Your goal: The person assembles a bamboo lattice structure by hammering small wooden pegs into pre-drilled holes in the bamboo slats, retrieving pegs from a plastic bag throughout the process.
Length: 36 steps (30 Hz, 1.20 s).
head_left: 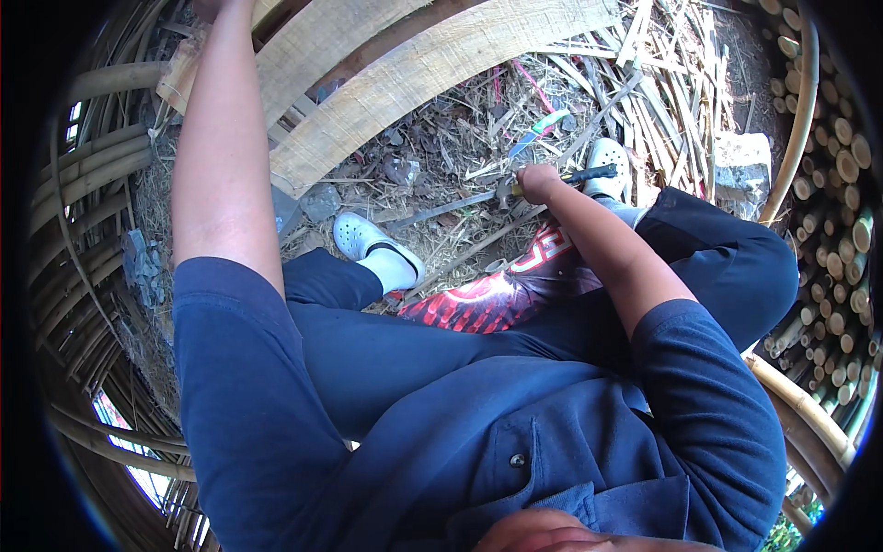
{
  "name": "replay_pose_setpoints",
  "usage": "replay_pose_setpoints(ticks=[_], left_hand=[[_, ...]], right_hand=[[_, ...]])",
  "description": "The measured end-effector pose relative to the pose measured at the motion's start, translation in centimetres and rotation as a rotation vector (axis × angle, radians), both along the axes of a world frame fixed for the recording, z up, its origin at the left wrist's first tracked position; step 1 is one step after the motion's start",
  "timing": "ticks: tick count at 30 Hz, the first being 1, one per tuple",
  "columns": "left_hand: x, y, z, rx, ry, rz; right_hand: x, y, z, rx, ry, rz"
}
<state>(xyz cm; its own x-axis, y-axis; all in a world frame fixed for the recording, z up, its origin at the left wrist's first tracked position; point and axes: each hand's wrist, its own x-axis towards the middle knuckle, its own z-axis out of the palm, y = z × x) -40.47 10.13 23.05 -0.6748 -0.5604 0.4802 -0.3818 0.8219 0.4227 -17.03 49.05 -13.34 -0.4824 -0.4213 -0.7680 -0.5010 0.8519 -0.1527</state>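
My right hand (537,182) is closed around a tool with a black and yellow handle, which looks like a hammer (589,174); its head end shows just left of my fingers. Past that end runs a long, thin grey strip (437,212), and I cannot make out whether it belongs to the tool. A knife (538,133) with a green handle and bluish blade lies on the litter beyond this hand. My left hand (212,7) reaches to the top edge beside the pale wooden planks (414,87); its fingers are cut off from view.
White clogs (361,235) are on my feet. A red and black printed sack (474,302) lies by my legs. Bamboo strips (685,92) litter the ground at the far right, near a stone block (743,170). Stacked bamboo poles (842,166) line the right; bamboo slats (83,230) stand left.
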Motion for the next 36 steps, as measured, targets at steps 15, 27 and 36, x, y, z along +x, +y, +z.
replay_pose_setpoints(ticks=[15,27,36], left_hand=[[1.9,0.8,-1.0,0.016,0.107,-0.068],[6.2,5.2,-1.2,-0.059,0.080,-0.033],[10.9,7.9,-4.1,-0.212,0.292,-0.110]], right_hand=[[-2.3,1.2,2.3,-0.330,0.193,-0.042],[-7.2,-3.4,17.5,0.022,0.106,0.244],[-8.1,6.9,32.9,0.120,0.230,0.133]])
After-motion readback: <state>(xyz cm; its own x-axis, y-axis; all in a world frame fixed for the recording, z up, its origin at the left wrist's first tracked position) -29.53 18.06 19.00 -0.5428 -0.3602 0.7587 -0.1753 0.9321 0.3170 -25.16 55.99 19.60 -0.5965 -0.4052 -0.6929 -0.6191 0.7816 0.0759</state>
